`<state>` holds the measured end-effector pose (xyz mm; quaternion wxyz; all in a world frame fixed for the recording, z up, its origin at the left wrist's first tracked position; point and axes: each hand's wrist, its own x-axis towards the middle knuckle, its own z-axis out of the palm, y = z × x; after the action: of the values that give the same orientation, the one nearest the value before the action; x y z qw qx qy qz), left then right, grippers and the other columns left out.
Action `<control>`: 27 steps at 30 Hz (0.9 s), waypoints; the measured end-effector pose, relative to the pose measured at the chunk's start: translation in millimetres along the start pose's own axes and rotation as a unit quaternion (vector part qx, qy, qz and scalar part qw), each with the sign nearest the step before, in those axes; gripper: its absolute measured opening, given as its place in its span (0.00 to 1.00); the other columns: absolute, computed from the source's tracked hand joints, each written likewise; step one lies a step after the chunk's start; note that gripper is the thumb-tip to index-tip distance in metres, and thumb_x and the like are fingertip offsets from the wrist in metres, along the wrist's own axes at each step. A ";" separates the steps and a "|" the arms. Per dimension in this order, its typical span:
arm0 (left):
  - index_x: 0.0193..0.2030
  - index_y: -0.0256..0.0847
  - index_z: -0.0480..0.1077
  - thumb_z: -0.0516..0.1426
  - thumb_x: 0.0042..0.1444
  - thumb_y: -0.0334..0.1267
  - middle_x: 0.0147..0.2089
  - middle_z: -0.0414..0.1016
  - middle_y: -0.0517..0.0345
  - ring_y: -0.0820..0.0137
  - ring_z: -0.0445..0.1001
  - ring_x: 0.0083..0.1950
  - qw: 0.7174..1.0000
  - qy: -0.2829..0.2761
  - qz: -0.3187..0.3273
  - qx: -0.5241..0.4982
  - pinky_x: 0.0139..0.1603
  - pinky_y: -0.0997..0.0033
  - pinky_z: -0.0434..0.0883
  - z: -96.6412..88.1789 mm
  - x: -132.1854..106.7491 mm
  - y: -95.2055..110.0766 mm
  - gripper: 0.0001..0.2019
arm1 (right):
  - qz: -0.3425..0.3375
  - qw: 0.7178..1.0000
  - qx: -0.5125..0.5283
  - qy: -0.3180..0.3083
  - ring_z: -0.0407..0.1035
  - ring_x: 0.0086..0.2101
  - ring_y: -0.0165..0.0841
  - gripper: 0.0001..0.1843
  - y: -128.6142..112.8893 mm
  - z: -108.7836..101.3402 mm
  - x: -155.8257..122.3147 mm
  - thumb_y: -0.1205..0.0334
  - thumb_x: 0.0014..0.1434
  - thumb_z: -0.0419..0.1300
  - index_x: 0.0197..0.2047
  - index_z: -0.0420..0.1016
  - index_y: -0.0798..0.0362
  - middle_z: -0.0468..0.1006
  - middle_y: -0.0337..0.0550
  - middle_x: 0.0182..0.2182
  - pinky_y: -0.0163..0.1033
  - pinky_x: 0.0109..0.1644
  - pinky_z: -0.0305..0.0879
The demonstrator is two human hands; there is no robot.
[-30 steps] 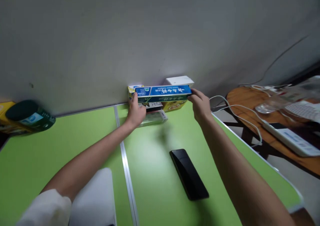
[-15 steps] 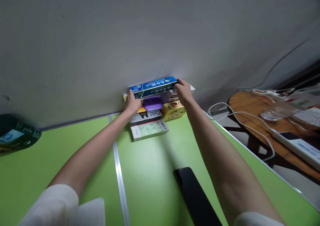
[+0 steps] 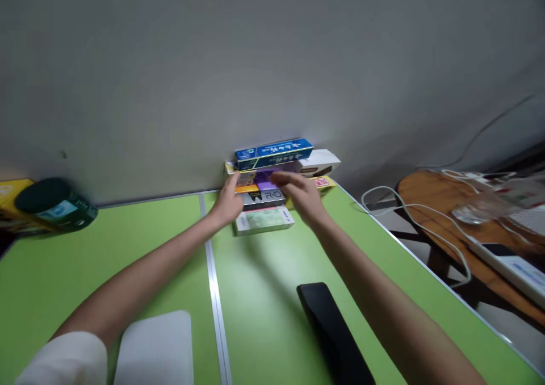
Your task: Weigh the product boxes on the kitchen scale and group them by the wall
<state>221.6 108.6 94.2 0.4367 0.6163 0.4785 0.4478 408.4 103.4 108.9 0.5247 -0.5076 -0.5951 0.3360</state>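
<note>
A long blue toothpaste box (image 3: pixel 275 153) lies across the top of a stack of small boxes against the wall. Below it are a yellow-and-orange box (image 3: pixel 246 180), a purple box (image 3: pixel 264 180), a white box (image 3: pixel 320 160) and a yellow box (image 3: pixel 324 184). A black-and-silver box (image 3: pixel 266 197) and a white-green box (image 3: pixel 264 220) form the front. My left hand (image 3: pixel 227 201) is open at the stack's left side, its finger close to the yellow-and-orange box; contact is unclear. In front of the purple box, my right hand (image 3: pixel 303 196) holds nothing, fingers stretched and slightly blurred.
A black phone (image 3: pixel 334 331) lies on the green table (image 3: pixel 264 283). Near my left forearm is a white flat object (image 3: pixel 155 348). A dark green container (image 3: pixel 57 203) and a yellow package (image 3: pixel 15 195) stand far left. Cables and a power strip (image 3: pixel 511 266) lie on a wooden stool (image 3: pixel 419 197) at right.
Both hands have let go of the toothpaste box, which now rests on the stack. My right hand has moved down and left; my left hand has lowered beside the stack. The view has shifted slightly.
</note>
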 end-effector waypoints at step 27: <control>0.68 0.41 0.45 0.52 0.45 0.21 0.73 0.44 0.49 0.63 0.39 0.73 0.899 0.408 -0.158 0.001 0.71 0.59 0.40 -348.0 -139.2 -155.8 0.42 | 0.102 0.928 0.076 -0.351 0.65 0.56 0.45 0.38 -21.3 481.4 -51.3 0.70 0.42 0.55 0.60 0.61 0.49 0.71 0.52 0.56 0.55 0.58 0.62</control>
<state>-166.4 35.2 0.6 0.2677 0.2965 0.7064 0.5843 -65.2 112.8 6.6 0.2815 -0.3740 -0.6590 0.5887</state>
